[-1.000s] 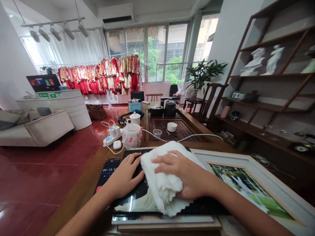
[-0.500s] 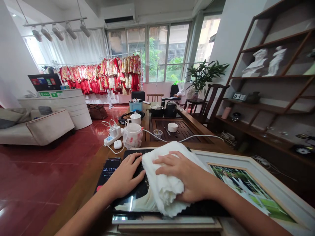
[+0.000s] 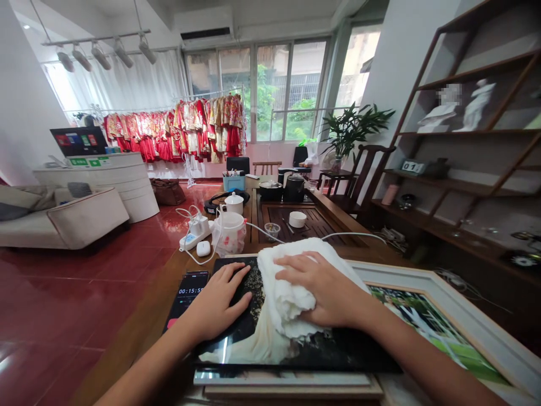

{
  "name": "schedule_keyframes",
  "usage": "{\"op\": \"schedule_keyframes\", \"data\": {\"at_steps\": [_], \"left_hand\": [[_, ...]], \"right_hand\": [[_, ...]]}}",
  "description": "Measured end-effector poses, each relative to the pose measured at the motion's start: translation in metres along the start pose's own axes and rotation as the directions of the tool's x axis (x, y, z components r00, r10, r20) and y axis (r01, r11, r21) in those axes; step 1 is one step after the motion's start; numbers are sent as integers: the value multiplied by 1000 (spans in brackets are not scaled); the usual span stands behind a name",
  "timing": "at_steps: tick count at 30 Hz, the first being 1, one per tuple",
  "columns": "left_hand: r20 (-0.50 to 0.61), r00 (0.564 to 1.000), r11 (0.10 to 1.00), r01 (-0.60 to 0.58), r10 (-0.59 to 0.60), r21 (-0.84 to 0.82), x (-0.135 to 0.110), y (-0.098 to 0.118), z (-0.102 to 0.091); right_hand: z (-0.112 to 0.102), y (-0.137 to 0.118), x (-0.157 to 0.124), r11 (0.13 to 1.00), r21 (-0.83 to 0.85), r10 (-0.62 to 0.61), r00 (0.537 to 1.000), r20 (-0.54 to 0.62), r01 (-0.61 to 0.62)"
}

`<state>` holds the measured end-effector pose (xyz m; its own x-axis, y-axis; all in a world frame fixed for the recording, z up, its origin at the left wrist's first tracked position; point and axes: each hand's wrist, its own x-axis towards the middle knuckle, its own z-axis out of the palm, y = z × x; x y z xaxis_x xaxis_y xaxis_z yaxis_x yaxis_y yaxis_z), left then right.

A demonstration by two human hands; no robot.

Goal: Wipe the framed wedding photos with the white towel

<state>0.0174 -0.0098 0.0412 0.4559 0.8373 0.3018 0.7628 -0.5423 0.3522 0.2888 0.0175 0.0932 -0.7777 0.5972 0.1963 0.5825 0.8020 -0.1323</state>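
My right hand presses down on a folded white towel, gripping it against the glossy black-framed wedding photo. My left hand lies flat on the photo's upper left part, fingers resting on the dark surface and holding nothing. Part of the photo is hidden under the towel. To the left of my left hand, a phone lies on the table showing a timer. A larger photo in a pale wide frame leans or lies at the right, beside my right arm.
The wooden table ends at the left above a red tiled floor. Ahead stand a white jug, a power strip with white cables, and a wooden tea tray. Wooden shelves rise at the right.
The towel and my right hand have slid right and slightly up, uncovering more of the photo. My left hand stays almost where it was.
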Motion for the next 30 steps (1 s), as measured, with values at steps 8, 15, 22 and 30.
{"op": "schedule_keyframes", "data": {"at_steps": [8, 15, 22, 30], "left_hand": [[-3, 999, 999, -33, 33, 6, 8, 0, -1], [17, 1000, 1000, -1, 1, 17, 1, 0, 0], [19, 1000, 1000, 6, -7, 14, 0, 0, -1], [13, 1000, 1000, -13, 13, 20, 6, -1, -1]], "right_hand": [[-2, -19, 1, 983, 113, -149, 988, 33, 144], [1, -6, 1, 997, 49, -53, 998, 16, 53], [-2, -7, 0, 1000, 20, 1, 1000, -11, -1], [-1, -17, 0, 989, 111, -103, 994, 38, 98]]}}
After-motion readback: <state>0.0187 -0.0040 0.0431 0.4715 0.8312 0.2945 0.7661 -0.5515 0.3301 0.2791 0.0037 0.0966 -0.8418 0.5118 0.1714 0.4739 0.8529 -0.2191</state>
